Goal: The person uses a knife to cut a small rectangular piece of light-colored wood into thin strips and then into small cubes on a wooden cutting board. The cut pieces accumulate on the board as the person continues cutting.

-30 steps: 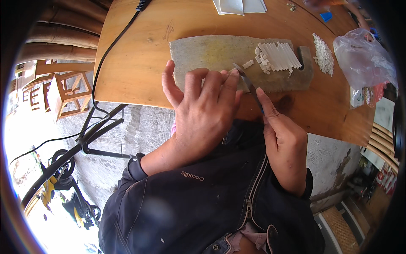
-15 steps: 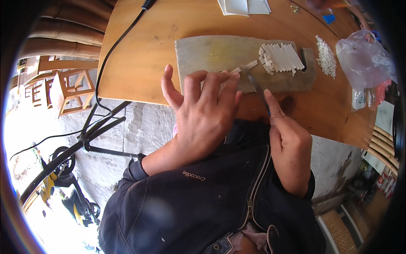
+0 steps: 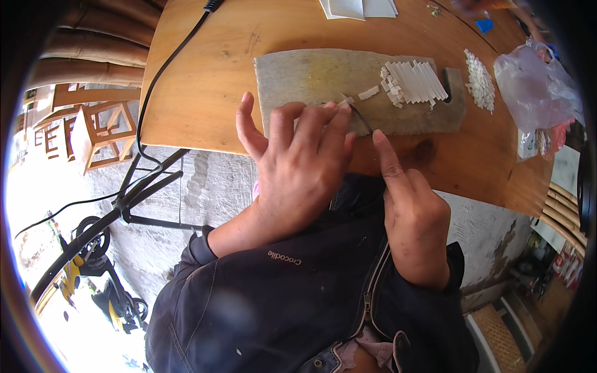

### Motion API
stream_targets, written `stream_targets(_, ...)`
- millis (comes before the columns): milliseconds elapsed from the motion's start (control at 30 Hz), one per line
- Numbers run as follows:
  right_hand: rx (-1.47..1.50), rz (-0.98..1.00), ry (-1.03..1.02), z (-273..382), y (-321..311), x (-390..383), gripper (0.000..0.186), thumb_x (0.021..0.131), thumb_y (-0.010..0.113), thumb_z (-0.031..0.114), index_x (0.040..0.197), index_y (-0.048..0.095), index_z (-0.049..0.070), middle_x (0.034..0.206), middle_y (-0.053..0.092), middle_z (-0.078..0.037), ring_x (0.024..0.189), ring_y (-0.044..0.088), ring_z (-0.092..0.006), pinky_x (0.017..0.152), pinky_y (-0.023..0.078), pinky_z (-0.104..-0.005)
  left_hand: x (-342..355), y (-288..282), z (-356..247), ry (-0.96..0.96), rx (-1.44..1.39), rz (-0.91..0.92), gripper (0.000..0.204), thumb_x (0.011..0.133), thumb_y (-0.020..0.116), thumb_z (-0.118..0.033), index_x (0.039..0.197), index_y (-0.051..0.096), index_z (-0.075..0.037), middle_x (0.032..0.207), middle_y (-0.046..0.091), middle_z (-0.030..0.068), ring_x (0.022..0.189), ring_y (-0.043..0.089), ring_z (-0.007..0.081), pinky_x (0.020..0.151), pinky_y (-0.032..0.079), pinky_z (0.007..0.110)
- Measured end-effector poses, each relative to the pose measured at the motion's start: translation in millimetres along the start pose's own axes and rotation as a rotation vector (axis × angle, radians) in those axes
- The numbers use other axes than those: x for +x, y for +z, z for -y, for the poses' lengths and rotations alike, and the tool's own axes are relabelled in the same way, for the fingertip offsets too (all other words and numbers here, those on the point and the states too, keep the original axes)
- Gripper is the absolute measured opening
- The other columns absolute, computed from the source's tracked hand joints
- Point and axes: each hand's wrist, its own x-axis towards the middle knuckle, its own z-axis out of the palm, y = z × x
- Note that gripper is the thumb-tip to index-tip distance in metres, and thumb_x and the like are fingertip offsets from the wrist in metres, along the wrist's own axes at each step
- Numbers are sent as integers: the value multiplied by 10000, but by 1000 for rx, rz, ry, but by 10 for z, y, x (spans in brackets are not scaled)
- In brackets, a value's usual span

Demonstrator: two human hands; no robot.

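Note:
A worn wooden cutting board (image 3: 292,71) lies along the near side of the table. My left hand (image 3: 298,155) rests at its near edge, fingers bent and fingertips pressing down a narrow white strip (image 3: 329,104) mostly hidden beneath them; the little finger sticks up. My right hand (image 3: 410,211) grips a knife (image 3: 362,119), index finger stretched along its back, its handle hidden in the palm. The blade tip meets the strip beside my left fingertips. A cut white piece (image 3: 369,93) lies just right of it. Farther right on the board sits a row of white strips (image 3: 418,82) with small cut bits.
A heap of small white pieces (image 3: 479,82) lies right of the board, near a clear plastic bag (image 3: 535,81). White sheets (image 3: 359,9) and a blue object (image 3: 484,26) are at the far side. A black cable (image 3: 158,87) runs down the table's left edge.
My right hand and the knife have moved left, bringing the blade up to my left fingertips. The cut piece now lies apart from the strip. My left hand has hardly moved.

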Motion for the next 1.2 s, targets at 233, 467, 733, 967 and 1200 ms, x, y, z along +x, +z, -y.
stream_targets(233, 205, 2, -52, -154, -32, 70, 750, 829, 665, -111, 1518, 579, 170, 716, 485, -145, 612, 546, -300, 625, 502, -427, -33, -12, 32, -2, 4, -13, 327, 884, 746, -242, 1185, 740, -114, 1180, 670, -19, 1103, 566, 223, 1186, 178, 695)
stream_targets(467, 217, -9, -93, -168, 20, 48, 758, 820, 680, -92, 1522, 575, 178, 709, 507, -123, 610, 573, -293, 614, 509, -446, -33, -1, 31, 1, 9, -23, 311, 889, 747, -242, 1172, 745, -112, 1173, 673, -21, 1104, 566, 219, 1178, 174, 706)
stream_targets(733, 19, 29, -20, -10, -14, 9, 798, 801, 651, -141, 1522, 572, 191, 735, 488, -163, 637, 564, -323, 640, 490, -461, -38, -40, 9, -54, 29, -15, 327, 868, 780, -259, 1182, 768, -171, 1175, 684, -74, 1107, 569, 197, 1217, 177, 609)
stream_targets(967, 252, 7, -44, -122, -15, 76, 685, 875, 635, -132, 1494, 606, 159, 735, 492, -160, 617, 511, -278, 655, 508, -370, -86, 5, 62, -27, 54, -50, 333, 845, 774, -240, 1166, 752, -155, 1191, 653, -74, 1098, 564, 194, 1196, 189, 660)
stream_targets(1200, 244, 13, -112, -145, 17, 58, 768, 824, 683, -92, 1531, 562, 181, 720, 518, -127, 623, 585, -303, 622, 511, -447, -83, -1, 66, -32, 34, -48, 345, 829, 787, -234, 1166, 756, -169, 1188, 654, -75, 1098, 566, 197, 1200, 184, 654)
